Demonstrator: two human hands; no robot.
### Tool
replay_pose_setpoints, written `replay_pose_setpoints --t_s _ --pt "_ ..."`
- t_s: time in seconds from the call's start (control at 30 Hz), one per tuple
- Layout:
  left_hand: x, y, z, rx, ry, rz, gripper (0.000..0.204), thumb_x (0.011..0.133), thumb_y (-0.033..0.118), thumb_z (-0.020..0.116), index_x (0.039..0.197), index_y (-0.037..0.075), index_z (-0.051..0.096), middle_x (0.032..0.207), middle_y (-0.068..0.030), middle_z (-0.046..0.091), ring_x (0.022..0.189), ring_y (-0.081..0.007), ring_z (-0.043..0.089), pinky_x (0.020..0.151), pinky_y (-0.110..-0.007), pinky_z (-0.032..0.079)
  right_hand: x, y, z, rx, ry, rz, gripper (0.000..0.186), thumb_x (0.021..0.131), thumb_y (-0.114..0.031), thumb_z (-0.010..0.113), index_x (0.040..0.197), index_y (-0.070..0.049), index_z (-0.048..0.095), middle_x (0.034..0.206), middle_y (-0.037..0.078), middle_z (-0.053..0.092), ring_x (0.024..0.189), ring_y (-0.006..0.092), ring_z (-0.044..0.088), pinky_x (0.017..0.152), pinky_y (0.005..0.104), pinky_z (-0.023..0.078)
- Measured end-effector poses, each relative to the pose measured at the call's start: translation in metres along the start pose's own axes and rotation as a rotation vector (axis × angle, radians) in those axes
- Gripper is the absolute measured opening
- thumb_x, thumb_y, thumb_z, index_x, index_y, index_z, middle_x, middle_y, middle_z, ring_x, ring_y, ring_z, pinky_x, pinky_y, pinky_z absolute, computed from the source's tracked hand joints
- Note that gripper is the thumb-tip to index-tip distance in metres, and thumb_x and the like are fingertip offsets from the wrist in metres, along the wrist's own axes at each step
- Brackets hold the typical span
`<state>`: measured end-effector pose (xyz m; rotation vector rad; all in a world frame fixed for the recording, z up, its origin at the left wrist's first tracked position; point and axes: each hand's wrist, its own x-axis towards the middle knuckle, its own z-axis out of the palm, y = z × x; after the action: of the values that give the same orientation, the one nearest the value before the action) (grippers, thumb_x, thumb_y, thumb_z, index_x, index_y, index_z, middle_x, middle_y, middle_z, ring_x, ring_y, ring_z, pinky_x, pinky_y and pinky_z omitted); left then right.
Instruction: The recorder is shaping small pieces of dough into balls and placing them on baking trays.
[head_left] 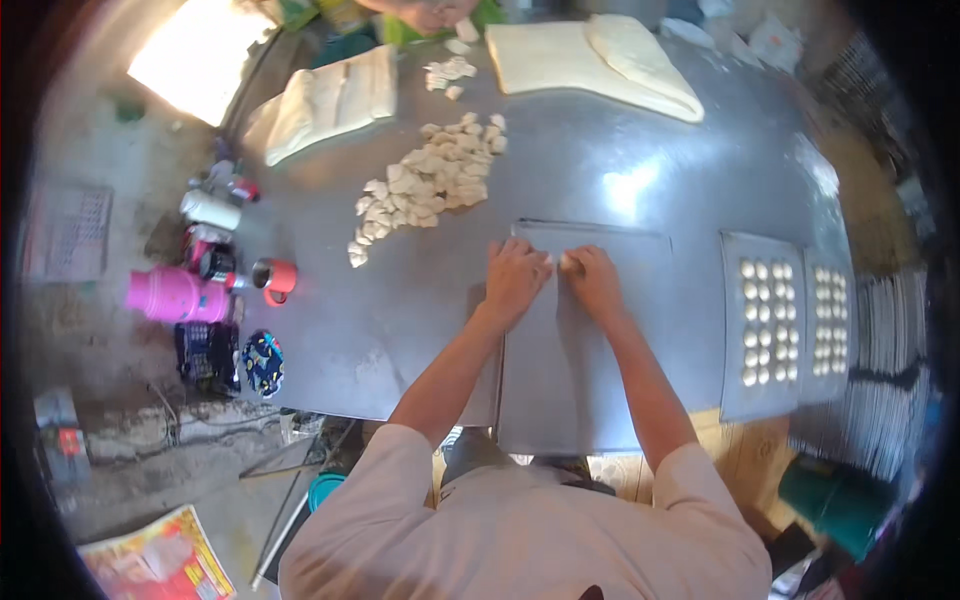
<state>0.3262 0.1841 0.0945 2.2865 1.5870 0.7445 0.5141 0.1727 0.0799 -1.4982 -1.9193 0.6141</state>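
Both my hands are over the far end of a flat metal tray (580, 405) that lies bare in front of me. My left hand (515, 277) is closed, with its fingers curled at the tray's far left side and a small pale bit of dough (550, 260) at its thumb side. Just right of it, my right hand (596, 279) pinches another small pale dough piece (569, 262) against the tray. The fingers partly hide both pieces. Beyond my left hand, a heap of cut dough pieces (430, 180) spreads over the metal table (400, 320).
Folded dough sheets (590, 65) lie at the far side, another (340, 100) at far left. A person's hand (425, 12) is beyond. Two trays (762, 400) of dough balls stand right. A red mug (277, 280), pink jug (178, 295) and patterned cloth item (263, 363) line the left edge.
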Motion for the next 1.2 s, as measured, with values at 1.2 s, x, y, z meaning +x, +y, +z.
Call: replay_pose_setpoints --t_s 1.2 --pt "-0.086 -0.289 -0.135 -0.055 0.387 -0.593 0.027 0.083 0.026 0.064 0.094 0.001 0.057 0.084 -0.0141 0.055 0.086 -0.0322 0.054 0.077 -0.037 0.045 0.081 -0.149 0.203 0.266 0.279 0.056 0.026 0.091 -0.025 0.058 0.085 0.000 0.050 0.073 0.014 0.058 0.065 0.0310 0.057 0.061 0.0415 0.045"
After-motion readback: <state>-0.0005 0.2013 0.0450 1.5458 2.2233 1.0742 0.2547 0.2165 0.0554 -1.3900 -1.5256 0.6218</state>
